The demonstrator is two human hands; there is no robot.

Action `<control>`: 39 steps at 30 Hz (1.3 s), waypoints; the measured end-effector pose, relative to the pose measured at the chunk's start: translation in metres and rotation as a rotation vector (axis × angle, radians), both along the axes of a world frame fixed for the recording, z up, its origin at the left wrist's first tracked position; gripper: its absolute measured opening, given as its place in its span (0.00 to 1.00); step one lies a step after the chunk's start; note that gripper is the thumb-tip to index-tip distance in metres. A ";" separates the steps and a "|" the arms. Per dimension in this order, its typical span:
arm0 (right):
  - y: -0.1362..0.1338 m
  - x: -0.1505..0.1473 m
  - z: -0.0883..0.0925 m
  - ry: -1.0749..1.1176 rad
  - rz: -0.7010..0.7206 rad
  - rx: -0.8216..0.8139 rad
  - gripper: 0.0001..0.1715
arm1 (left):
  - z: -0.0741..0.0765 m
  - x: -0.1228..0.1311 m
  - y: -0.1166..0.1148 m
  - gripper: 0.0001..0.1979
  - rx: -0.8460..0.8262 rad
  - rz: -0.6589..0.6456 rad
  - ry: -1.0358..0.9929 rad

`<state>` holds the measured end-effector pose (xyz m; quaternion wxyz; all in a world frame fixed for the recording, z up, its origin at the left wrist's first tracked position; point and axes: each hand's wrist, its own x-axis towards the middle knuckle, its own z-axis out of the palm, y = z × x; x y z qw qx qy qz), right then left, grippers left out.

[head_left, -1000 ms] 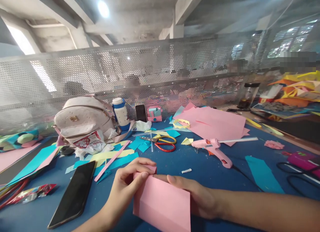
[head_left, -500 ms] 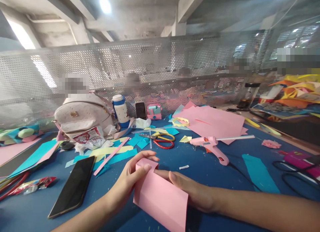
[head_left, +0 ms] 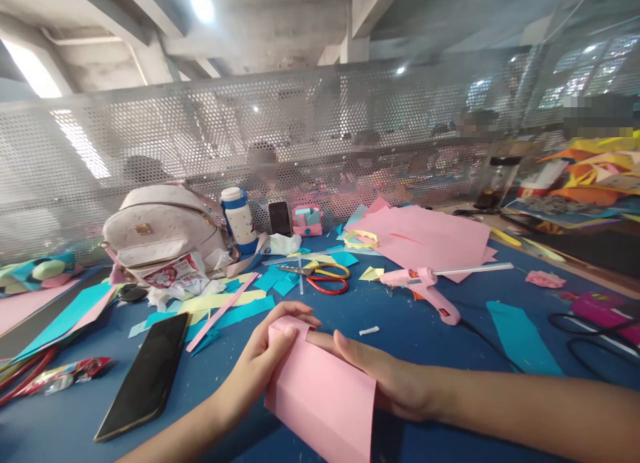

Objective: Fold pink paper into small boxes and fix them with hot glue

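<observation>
Paper: a pink piece [head_left: 325, 400] sits between the hands, nearer the wearer than the glue gun [head_left: 423, 286] and to its left. A faint crease crosses its lower part, and a narrow tab stands at its upper left.
Left hand: it [head_left: 267, 346] grips the tab — thumb on top, fingers round the far side.
Right hand: it [head_left: 387, 376], near side of the glue gun, supports the paper's right edge. A finger goes under the upper edge beside the tab; the thumb points up, and whether it presses the paper I cannot tell.
Step in hand: judging by the grip, the paper is being folded or creased around the tab.
Next move: it seems to call for a firm left thumb on the tab and a light right hand, so the crease runs straight and the paper does not buckle.
Scissors: they lie [head_left: 327, 276] left of the glue gun, blades pointing away from it.
Scrap: a small white bit [head_left: 369, 331] is on the tabletop [head_left: 375, 306], near side of the glue gun and a little left.
Sheets: large pink ones [head_left: 425, 233] spread just beyond the glue gun.
Strip: a blue one [head_left: 525, 340] lies right of the glue gun's handle, nearer the wearer.
Phone: dark screen up [head_left: 145, 376], well left of the glue gun.
</observation>
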<state>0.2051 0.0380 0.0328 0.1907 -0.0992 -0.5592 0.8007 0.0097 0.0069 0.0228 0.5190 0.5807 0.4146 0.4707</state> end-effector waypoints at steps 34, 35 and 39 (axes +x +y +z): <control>-0.002 0.009 0.011 -0.065 0.062 0.164 0.30 | 0.011 -0.019 0.002 0.09 0.503 0.323 0.191; -0.003 0.008 0.012 -0.069 0.064 0.154 0.31 | 0.012 -0.019 0.002 0.09 0.533 0.335 0.213; -0.005 0.008 0.010 -0.120 0.047 0.091 0.36 | 0.015 -0.023 0.002 0.10 0.638 0.347 0.296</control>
